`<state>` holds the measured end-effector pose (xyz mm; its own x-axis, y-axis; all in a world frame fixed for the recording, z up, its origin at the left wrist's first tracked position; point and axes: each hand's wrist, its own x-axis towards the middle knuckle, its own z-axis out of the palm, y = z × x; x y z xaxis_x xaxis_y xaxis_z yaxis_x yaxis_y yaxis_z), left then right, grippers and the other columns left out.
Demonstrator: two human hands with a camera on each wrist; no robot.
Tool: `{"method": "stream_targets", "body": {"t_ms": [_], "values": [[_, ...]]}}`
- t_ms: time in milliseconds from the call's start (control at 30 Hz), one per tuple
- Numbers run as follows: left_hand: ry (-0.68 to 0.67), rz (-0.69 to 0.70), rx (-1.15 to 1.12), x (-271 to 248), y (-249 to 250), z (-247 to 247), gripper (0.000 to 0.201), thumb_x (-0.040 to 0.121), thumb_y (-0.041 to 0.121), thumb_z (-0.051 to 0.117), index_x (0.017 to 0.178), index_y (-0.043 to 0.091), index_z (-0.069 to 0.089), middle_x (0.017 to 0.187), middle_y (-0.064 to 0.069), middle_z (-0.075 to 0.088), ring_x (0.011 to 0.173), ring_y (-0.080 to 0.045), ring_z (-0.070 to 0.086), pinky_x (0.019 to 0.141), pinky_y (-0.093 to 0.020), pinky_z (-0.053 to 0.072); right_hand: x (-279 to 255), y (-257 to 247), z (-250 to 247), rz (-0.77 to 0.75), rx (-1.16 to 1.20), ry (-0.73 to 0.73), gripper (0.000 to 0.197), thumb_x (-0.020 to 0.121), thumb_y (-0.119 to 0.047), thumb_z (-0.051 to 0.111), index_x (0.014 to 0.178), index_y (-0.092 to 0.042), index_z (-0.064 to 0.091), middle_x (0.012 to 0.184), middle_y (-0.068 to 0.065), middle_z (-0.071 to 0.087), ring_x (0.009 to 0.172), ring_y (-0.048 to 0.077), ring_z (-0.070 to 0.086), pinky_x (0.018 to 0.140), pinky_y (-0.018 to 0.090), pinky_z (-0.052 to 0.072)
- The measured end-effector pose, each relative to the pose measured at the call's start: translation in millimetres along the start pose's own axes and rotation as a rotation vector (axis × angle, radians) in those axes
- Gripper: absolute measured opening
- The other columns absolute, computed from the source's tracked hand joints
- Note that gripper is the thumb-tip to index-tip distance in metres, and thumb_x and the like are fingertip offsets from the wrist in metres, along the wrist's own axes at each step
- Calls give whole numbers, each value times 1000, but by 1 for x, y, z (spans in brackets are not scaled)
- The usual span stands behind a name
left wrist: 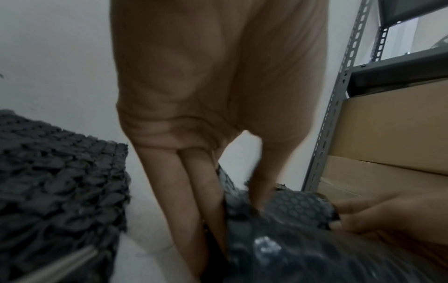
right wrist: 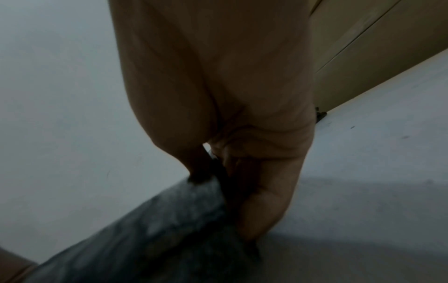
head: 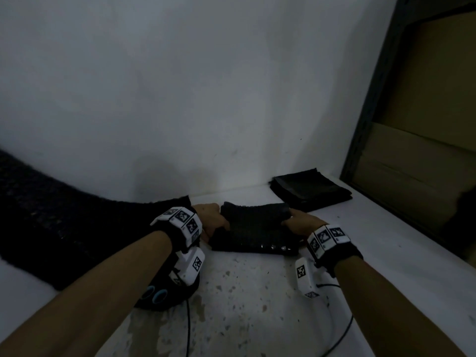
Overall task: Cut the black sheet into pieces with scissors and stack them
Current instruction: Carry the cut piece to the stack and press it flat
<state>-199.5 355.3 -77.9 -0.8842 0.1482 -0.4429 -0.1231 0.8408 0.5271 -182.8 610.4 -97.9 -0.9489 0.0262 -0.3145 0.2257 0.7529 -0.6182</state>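
Observation:
A cut black piece (head: 253, 228) of bubbled sheet is held between both hands just above the white table (head: 257, 292). My left hand (head: 219, 226) pinches its left edge, thumb on top and fingers beneath, as the left wrist view shows on the piece (left wrist: 278, 220). My right hand (head: 291, 219) pinches the right edge of the piece (right wrist: 145, 229). The large uncut black sheet (head: 64, 215) lies at the left. A stack of cut black pieces (head: 311, 189) sits at the back right by the wall. Scissors with blue-lined handles (head: 157, 295) lie under my left wrist.
A metal shelf post (head: 371, 99) with cardboard boxes (head: 425, 150) borders the table on the right. A white wall (head: 206, 99) stands close behind. Cables (head: 334, 331) run across the near table.

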Motion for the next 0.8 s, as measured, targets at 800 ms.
{"method": "stream_targets", "body": {"t_ms": [800], "values": [[90, 12, 246, 2, 8, 4, 28, 100, 14, 51, 73, 19, 46, 74, 3, 47, 62, -10, 47, 81, -29, 48, 20, 4, 6, 85, -126, 85, 45, 108, -29, 37, 139, 2, 47, 143, 21, 51, 130, 31, 51, 95, 26, 40]]}}
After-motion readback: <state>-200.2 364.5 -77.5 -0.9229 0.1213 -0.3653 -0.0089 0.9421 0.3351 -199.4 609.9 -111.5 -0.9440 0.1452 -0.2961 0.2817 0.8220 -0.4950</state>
